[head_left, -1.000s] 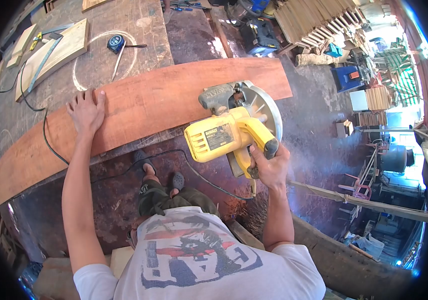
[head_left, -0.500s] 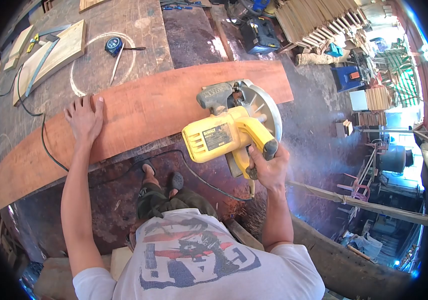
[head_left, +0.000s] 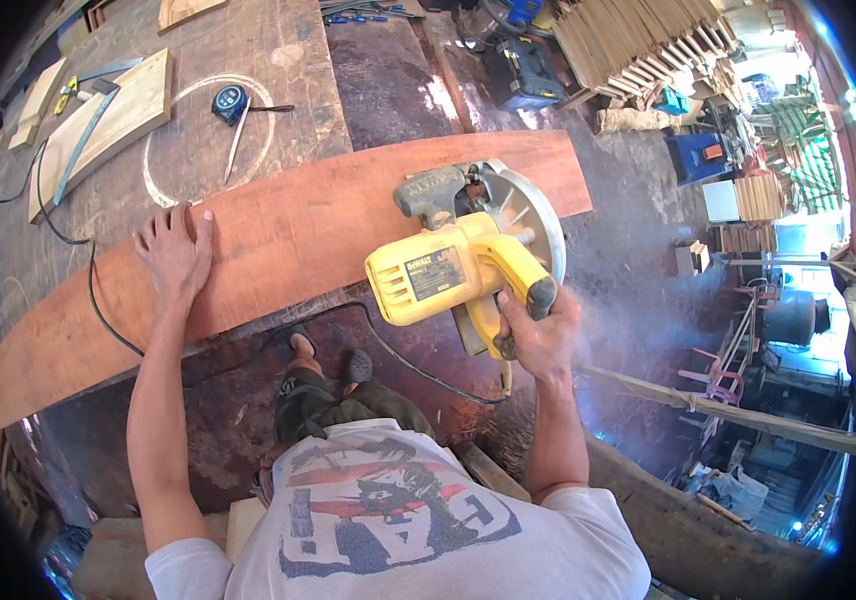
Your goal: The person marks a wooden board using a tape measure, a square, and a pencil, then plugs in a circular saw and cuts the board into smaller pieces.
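A long reddish-brown wooden board (head_left: 298, 230) lies across the worktable, its right end sticking out past the table edge. My left hand (head_left: 176, 250) rests flat on the board with its fingers spread, pressing near the far edge. In my right hand (head_left: 545, 332) is the rear handle of a yellow circular saw (head_left: 438, 270), the fingers wrapped round it. The saw sits over the board toward its right end; its blade guard faces right, and the blade itself is hidden. A dark power cord (head_left: 408, 372) hangs from the saw and runs left below the board.
On the worktable (head_left: 278, 50) are a blue tape measure (head_left: 231, 100), a pencil (head_left: 236, 142), a metal square (head_left: 88, 135) and a pale wood block (head_left: 138, 100). Stacked wood strips (head_left: 638, 40) and a black toolbox (head_left: 523, 75) stand behind. Haze hangs at the right.
The board and table appear shifted slightly down and right in view. My left hand stays on the board and my right hand keeps its hold on the circular saw.
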A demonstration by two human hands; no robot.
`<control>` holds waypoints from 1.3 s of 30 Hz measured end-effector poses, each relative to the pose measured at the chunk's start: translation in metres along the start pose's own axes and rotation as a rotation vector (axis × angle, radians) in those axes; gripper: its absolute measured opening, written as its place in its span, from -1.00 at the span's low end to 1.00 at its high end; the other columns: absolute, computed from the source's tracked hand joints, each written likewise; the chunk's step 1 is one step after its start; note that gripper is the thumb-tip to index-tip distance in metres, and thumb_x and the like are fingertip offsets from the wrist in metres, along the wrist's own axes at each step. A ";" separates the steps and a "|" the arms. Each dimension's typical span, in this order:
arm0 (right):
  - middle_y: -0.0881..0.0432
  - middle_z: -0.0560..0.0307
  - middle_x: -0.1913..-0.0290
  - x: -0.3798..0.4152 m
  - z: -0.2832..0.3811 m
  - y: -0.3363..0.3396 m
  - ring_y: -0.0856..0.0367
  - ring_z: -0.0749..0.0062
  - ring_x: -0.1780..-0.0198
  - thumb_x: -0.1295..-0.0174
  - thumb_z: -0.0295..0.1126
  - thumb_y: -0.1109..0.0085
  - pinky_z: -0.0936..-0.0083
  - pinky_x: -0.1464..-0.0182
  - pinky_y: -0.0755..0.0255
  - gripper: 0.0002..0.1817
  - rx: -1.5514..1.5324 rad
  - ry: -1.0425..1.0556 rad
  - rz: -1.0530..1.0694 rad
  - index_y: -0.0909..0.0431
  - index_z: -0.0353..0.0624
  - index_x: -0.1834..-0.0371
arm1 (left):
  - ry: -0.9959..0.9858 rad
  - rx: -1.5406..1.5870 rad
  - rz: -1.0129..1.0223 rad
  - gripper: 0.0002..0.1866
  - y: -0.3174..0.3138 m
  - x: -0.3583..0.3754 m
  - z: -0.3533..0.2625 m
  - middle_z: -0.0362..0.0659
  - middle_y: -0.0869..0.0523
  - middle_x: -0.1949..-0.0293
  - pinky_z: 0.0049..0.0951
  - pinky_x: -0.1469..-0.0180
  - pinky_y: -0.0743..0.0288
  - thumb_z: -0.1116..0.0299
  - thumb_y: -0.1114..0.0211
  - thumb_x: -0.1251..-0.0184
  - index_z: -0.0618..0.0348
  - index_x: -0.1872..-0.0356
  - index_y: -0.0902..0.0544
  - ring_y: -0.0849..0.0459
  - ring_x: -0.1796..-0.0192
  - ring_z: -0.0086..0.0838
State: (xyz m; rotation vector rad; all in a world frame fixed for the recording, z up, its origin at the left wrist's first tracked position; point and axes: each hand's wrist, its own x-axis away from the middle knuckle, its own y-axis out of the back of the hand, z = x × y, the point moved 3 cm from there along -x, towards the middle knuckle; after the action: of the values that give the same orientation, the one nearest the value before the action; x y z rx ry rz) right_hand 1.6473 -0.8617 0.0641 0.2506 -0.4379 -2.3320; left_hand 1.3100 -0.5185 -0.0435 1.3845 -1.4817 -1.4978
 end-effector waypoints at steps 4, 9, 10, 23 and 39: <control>-0.72 0.21 0.41 0.001 0.005 0.000 -0.61 0.68 0.47 -0.27 -0.56 -0.37 0.56 0.41 -0.48 -0.74 0.005 0.004 0.003 -0.68 -0.37 -0.01 | -0.001 0.002 -0.007 -0.36 0.000 0.003 0.001 0.02 -0.60 -0.29 0.29 -0.60 0.10 -0.20 -0.11 -0.55 0.11 -0.33 -0.61 -0.38 -0.47 0.00; -0.70 0.24 0.46 0.001 0.000 -0.001 -0.60 0.68 0.52 -0.28 -0.56 -0.35 0.57 0.46 -0.46 -0.73 -0.037 0.036 -0.003 -0.67 -0.36 -0.04 | 0.004 0.007 0.000 -0.36 0.002 0.009 0.000 0.01 -0.59 -0.30 0.30 -0.61 0.11 -0.20 -0.11 -0.55 0.11 -0.35 -0.60 -0.37 -0.48 0.00; -0.69 0.25 0.47 0.002 0.001 -0.002 -0.60 0.68 0.52 -0.28 -0.56 -0.35 0.57 0.46 -0.46 -0.73 -0.032 0.035 -0.003 -0.67 -0.37 -0.04 | 0.002 0.007 0.002 -0.35 0.004 0.011 -0.001 0.01 -0.59 -0.30 0.30 -0.62 0.12 -0.20 -0.11 -0.55 0.10 -0.36 -0.60 -0.36 -0.49 0.01; -0.66 0.27 0.50 0.004 0.007 0.001 -0.56 0.68 0.57 -0.30 -0.56 -0.34 0.58 0.53 -0.42 -0.72 -0.024 0.076 -0.002 -0.66 -0.37 -0.06 | -0.008 0.018 0.006 -0.33 0.016 0.029 -0.006 0.02 -0.58 -0.35 0.32 -0.62 0.16 -0.20 -0.10 -0.55 0.13 -0.38 -0.58 -0.35 -0.50 0.01; -0.63 0.26 0.51 -0.004 0.021 0.007 -0.54 0.69 0.56 -0.31 -0.55 -0.34 0.59 0.51 -0.42 -0.71 -0.055 0.099 0.068 -0.65 -0.40 -0.08 | 0.043 0.017 0.047 -0.32 0.051 0.080 -0.011 0.05 -0.57 -0.32 0.35 -0.62 0.14 -0.20 -0.12 -0.53 0.15 -0.37 -0.59 -0.34 -0.50 0.04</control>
State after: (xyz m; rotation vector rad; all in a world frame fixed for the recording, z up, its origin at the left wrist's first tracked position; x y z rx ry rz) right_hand 1.6480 -0.8590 0.0868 0.3175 -0.3279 -2.2506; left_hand 1.2868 -0.6054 -0.0134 1.3741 -1.4934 -1.4214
